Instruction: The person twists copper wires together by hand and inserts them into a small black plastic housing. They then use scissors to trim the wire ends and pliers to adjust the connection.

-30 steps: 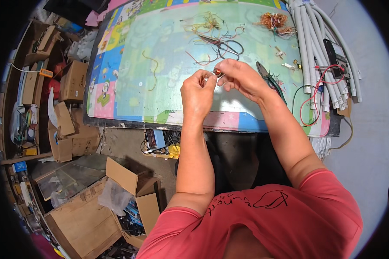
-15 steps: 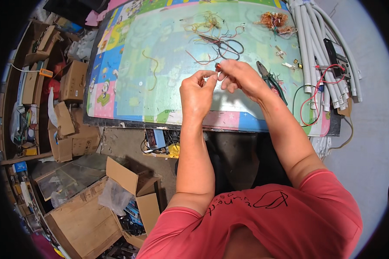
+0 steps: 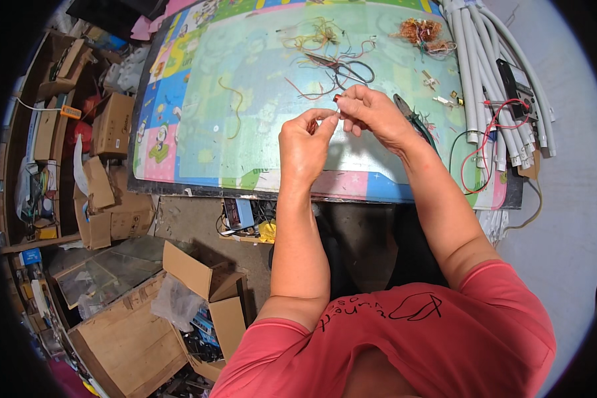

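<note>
Over the front part of the table, my left hand point(image 3: 304, 147) and my right hand point(image 3: 377, 121) meet fingertip to fingertip. A reddish copper-coloured piece point(image 3: 312, 125), perhaps wire, shows between the curled fingers of the left; most of it is hidden. Pinched in my right thumb and forefinger is a small red piece point(image 3: 337, 98), too small to name. Just beyond the hands lie black-handled scissors point(image 3: 346, 71) and loose red and yellow wires point(image 3: 306, 93). Green-handled pliers point(image 3: 419, 127) rest right of my right hand, partly covered by it.
A yellow wire point(image 3: 237, 109) lies on the patterned table mat point(image 3: 199, 142). Tangled copper wire point(image 3: 418, 31) sits at the far right. White tubes point(image 3: 472, 73) and a meter point(image 3: 516, 83) with red and black leads line the right edge. Open cardboard boxes point(image 3: 227, 328) stand lower left.
My right hand has shifted slightly right and its fingers have drawn together around the small red piece. The left hand has barely moved.
</note>
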`<move>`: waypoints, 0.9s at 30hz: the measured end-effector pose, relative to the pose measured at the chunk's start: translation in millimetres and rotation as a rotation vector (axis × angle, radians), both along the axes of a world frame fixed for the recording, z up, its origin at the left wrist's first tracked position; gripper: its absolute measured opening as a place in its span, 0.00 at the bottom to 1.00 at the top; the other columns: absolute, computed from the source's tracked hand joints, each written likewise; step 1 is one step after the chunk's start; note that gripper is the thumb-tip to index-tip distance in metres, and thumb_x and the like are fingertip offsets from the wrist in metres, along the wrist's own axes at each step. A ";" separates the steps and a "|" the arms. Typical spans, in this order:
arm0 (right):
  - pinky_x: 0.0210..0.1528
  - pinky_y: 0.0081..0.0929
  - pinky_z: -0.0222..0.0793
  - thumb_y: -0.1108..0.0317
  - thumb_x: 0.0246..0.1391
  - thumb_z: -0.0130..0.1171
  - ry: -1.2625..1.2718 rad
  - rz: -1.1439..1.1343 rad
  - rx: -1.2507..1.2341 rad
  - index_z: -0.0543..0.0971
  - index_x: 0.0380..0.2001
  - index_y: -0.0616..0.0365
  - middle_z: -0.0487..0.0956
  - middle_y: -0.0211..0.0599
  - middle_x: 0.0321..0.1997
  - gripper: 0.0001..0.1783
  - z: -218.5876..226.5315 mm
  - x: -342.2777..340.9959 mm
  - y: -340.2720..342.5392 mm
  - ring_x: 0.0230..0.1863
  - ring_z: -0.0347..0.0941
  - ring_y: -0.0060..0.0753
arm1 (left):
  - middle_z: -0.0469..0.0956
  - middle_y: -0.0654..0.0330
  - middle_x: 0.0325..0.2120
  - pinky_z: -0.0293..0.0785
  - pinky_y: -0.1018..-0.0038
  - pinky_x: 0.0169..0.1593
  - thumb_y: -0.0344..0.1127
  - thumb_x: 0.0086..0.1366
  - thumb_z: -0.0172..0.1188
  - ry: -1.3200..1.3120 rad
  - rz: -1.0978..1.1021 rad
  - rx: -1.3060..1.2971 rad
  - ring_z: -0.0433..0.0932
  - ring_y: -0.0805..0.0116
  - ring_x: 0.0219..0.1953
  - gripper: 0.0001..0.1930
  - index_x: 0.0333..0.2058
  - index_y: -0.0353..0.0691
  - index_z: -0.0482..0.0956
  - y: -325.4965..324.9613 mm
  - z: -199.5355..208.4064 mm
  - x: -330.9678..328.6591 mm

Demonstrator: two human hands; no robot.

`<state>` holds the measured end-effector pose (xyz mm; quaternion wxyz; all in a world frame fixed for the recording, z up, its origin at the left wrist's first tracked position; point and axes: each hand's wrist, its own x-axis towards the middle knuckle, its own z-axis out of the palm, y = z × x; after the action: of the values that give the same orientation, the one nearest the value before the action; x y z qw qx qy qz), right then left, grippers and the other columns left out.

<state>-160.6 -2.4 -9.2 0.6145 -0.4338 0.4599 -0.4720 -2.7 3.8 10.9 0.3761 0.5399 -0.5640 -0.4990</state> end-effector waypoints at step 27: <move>0.11 0.14 0.47 0.52 0.64 0.39 -0.661 0.206 0.335 0.70 0.31 0.58 0.71 0.31 0.22 0.20 -10.1 -13.4 -4.9 0.09 0.51 0.14 | 0.73 0.67 0.25 0.57 0.83 0.25 0.38 0.67 0.51 0.352 0.017 -0.079 0.62 0.82 0.21 0.15 0.44 0.33 0.78 -0.9 -8.1 -12.6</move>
<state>-174.0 -7.2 -19.4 0.8361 -0.1957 0.2619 -0.4404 -15.3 2.8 2.8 0.4942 0.4336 -0.5041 -0.5601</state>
